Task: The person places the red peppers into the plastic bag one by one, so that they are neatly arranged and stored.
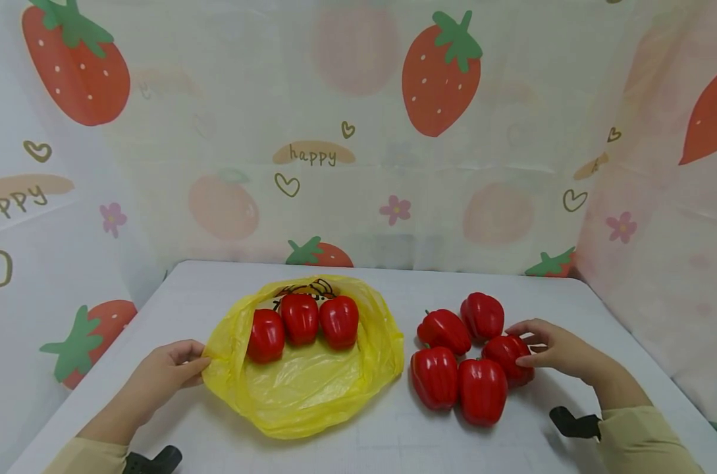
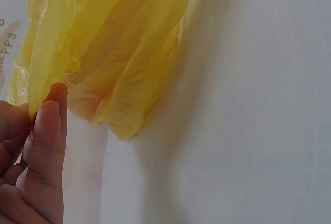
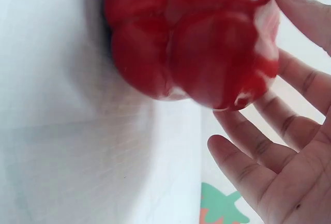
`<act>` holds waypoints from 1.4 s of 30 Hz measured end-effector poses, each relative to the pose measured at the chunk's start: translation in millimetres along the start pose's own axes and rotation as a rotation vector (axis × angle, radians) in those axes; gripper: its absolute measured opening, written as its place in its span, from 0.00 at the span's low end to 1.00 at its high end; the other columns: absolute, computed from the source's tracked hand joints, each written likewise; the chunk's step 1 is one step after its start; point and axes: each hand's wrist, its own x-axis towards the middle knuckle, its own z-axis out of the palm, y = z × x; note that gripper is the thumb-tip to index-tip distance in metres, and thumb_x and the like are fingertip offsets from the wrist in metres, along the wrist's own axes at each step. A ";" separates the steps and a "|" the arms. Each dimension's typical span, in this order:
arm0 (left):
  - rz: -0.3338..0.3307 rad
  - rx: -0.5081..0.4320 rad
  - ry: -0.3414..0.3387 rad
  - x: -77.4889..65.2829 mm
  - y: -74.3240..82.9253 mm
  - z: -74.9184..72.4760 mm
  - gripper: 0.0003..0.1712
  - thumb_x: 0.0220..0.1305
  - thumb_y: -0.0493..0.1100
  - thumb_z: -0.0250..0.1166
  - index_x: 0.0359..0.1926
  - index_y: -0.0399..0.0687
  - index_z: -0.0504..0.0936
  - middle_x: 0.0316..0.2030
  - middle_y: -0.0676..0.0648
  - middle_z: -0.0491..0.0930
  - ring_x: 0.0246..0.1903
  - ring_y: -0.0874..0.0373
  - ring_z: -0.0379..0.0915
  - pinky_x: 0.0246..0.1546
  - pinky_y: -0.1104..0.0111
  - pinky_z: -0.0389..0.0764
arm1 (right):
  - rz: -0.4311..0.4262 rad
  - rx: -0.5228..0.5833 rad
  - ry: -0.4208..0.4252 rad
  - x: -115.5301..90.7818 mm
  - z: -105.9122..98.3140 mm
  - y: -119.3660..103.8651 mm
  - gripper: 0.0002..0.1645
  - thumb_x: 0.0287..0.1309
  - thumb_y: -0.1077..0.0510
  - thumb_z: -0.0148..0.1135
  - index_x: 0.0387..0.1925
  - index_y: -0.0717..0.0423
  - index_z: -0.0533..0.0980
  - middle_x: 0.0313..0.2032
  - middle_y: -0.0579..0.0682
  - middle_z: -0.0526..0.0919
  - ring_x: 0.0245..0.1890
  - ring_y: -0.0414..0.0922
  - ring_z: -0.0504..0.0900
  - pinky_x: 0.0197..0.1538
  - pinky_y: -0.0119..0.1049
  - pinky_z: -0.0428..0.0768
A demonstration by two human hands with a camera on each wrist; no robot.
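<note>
A yellow plastic bag (image 1: 299,401) lies with its mouth spread wide, and three red bell peppers (image 1: 299,319) sit inside it. My left hand (image 1: 171,365) pinches the left rim of the bag between thumb and fingers, as the left wrist view also shows. To the right of the bag, several red bell peppers lie in a cluster on the table. My right hand (image 1: 556,345) is at the rightmost red bell pepper (image 3: 207,43), thumb at its near side and fingers spread loosely around its far side. That pepper rests on the table; how firmly the fingertips touch it is unclear.
The white table (image 1: 394,447) carries the bag and the peppers. Fabric curtains (image 1: 358,118) printed with strawberries stand behind it and at both sides. A black strap end (image 1: 574,422) sticks out from the right wrist, and another from the left.
</note>
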 end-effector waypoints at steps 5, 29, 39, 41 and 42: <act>0.002 0.003 0.001 0.2 0.1 -0.5 0.18 0.62 0.48 0.60 0.46 0.38 0.76 0.40 0.45 0.79 0.36 0.57 0.75 0.39 0.65 0.81 | 0.037 0.023 -0.004 -0.2 1.5 4.6 0.41 0.42 0.52 0.71 0.58 0.56 0.65 0.57 0.62 0.65 0.56 0.63 0.64 0.42 0.46 0.80; -0.005 0.001 0.000 2.0 -2.2 0.2 0.19 0.61 0.48 0.61 0.46 0.38 0.76 0.41 0.45 0.78 0.36 0.57 0.76 0.39 0.65 0.81 | 0.029 0.133 -0.065 -3.2 13.7 26.6 0.59 0.33 0.56 0.76 0.66 0.51 0.52 0.59 0.62 0.60 0.58 0.64 0.59 0.45 0.47 0.80; 0.002 -0.011 0.002 0.9 -2.0 0.6 0.19 0.61 0.48 0.60 0.46 0.38 0.76 0.41 0.46 0.79 0.36 0.57 0.76 0.40 0.64 0.81 | 0.018 0.125 -0.024 -2.1 15.5 23.4 0.58 0.32 0.55 0.76 0.65 0.54 0.53 0.59 0.62 0.62 0.58 0.65 0.60 0.43 0.46 0.81; 0.005 -0.012 0.003 0.5 -1.6 0.6 0.18 0.61 0.48 0.60 0.46 0.38 0.76 0.41 0.46 0.79 0.36 0.57 0.76 0.40 0.64 0.81 | 0.017 0.121 -0.018 -2.1 15.8 23.5 0.57 0.33 0.55 0.76 0.65 0.54 0.54 0.59 0.62 0.62 0.58 0.65 0.60 0.43 0.46 0.81; 0.007 -0.012 0.003 0.2 -1.3 0.6 0.19 0.61 0.48 0.60 0.46 0.38 0.76 0.41 0.46 0.79 0.36 0.57 0.76 0.40 0.65 0.81 | 0.016 0.117 -0.014 -2.1 15.8 23.7 0.57 0.33 0.55 0.76 0.65 0.54 0.54 0.59 0.62 0.62 0.58 0.65 0.60 0.43 0.46 0.80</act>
